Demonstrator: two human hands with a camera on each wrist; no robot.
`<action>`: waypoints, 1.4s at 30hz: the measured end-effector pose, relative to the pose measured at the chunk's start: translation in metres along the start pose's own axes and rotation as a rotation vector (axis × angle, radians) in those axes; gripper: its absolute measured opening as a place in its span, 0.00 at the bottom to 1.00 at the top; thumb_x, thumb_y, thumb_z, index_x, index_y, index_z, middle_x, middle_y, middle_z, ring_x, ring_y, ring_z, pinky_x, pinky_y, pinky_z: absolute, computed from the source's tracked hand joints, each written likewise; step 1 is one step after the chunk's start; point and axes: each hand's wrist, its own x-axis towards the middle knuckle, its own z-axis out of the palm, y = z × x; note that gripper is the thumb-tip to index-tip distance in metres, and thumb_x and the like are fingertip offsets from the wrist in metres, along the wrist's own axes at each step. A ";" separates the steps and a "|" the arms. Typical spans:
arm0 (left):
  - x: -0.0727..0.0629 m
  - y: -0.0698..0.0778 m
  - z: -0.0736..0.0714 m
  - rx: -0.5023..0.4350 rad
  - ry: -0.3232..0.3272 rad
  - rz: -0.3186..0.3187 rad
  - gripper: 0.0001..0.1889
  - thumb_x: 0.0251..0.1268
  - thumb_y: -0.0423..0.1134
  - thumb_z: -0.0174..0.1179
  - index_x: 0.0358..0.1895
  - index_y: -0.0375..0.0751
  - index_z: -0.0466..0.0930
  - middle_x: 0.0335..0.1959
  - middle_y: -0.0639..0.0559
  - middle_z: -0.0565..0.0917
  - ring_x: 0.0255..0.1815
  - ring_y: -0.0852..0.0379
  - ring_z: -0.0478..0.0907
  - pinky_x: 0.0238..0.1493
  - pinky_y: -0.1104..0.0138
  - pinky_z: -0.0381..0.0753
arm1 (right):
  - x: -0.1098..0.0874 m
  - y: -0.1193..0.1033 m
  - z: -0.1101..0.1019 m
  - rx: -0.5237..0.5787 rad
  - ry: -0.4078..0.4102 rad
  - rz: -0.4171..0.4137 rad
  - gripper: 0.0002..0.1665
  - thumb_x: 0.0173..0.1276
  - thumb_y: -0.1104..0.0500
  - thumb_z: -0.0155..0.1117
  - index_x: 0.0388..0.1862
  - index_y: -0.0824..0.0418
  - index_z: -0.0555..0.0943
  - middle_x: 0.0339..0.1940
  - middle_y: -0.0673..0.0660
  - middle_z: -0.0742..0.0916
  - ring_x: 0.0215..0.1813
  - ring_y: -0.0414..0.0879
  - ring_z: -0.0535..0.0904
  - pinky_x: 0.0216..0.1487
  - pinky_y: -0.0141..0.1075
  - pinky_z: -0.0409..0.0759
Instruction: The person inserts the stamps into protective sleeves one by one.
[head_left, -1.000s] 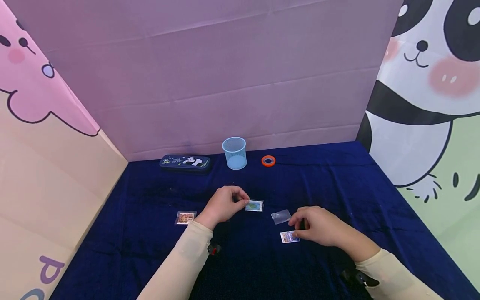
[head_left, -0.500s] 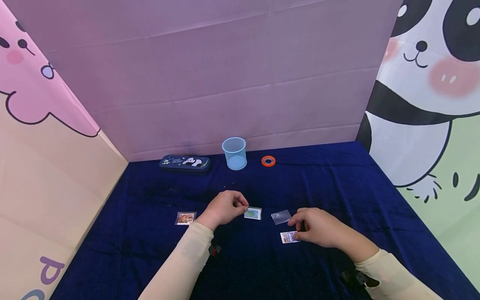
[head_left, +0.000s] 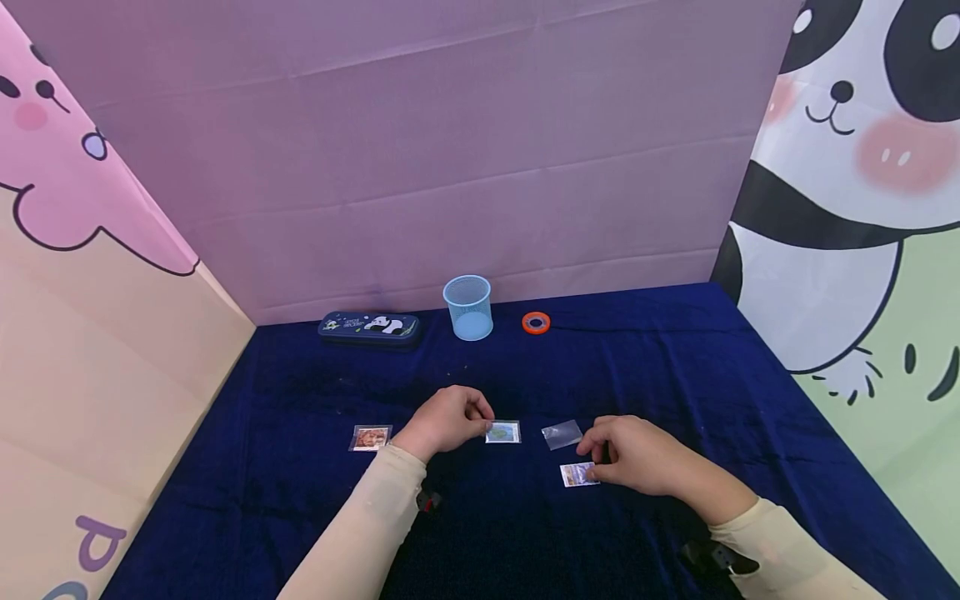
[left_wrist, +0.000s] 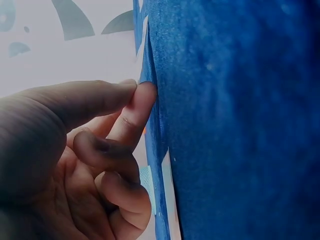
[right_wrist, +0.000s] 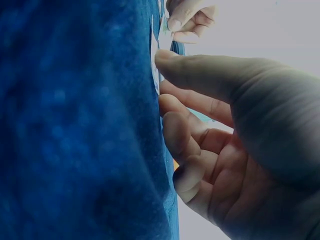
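Observation:
My left hand (head_left: 448,422) pinches the left edge of a small blue-green stamp (head_left: 503,432) in a clear sleeve, between thumb and index finger, low over the cloth. To its right an unfilled clear plastic sleeve (head_left: 561,434) lies on the table, close to the fingertips of my right hand (head_left: 637,454). The right thumb (right_wrist: 175,62) rests on the right edge of a purple-blue stamp (head_left: 576,475), its other fingers loosely bent and apart from it. An orange-brown stamp (head_left: 371,437) in a clear sleeve lies left of my left hand.
A dark blue cloth (head_left: 285,517) covers the table. Along the back stand a panda pencil case (head_left: 367,327), a light-blue mesh cup (head_left: 470,312) and an orange tape roll (head_left: 536,323). Printed fabric walls rise behind and at both sides.
My left hand has drawn the blue-green stamp in its sleeve toward me and slightly left. The right hand, the purple-blue stamp and the unfilled sleeve have stayed nearly in place.

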 end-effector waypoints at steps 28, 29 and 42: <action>0.002 -0.001 0.002 0.035 0.017 -0.009 0.04 0.70 0.43 0.71 0.36 0.56 0.85 0.30 0.57 0.83 0.30 0.56 0.78 0.35 0.60 0.77 | -0.008 0.017 -0.015 0.235 -0.058 0.028 0.05 0.72 0.57 0.74 0.38 0.57 0.86 0.28 0.46 0.82 0.26 0.39 0.74 0.29 0.33 0.74; 0.002 -0.001 0.002 0.034 0.022 -0.005 0.04 0.70 0.43 0.71 0.37 0.56 0.85 0.30 0.57 0.83 0.30 0.56 0.78 0.35 0.60 0.77 | -0.009 0.018 -0.017 0.248 -0.055 0.032 0.05 0.72 0.57 0.74 0.38 0.57 0.86 0.28 0.46 0.82 0.27 0.39 0.74 0.28 0.33 0.74; 0.001 0.010 0.007 0.027 0.040 0.057 0.03 0.70 0.44 0.71 0.37 0.57 0.85 0.31 0.60 0.82 0.31 0.58 0.78 0.35 0.61 0.78 | -0.009 0.027 -0.026 0.288 0.035 0.080 0.05 0.72 0.59 0.73 0.45 0.54 0.89 0.34 0.49 0.87 0.28 0.41 0.73 0.30 0.33 0.72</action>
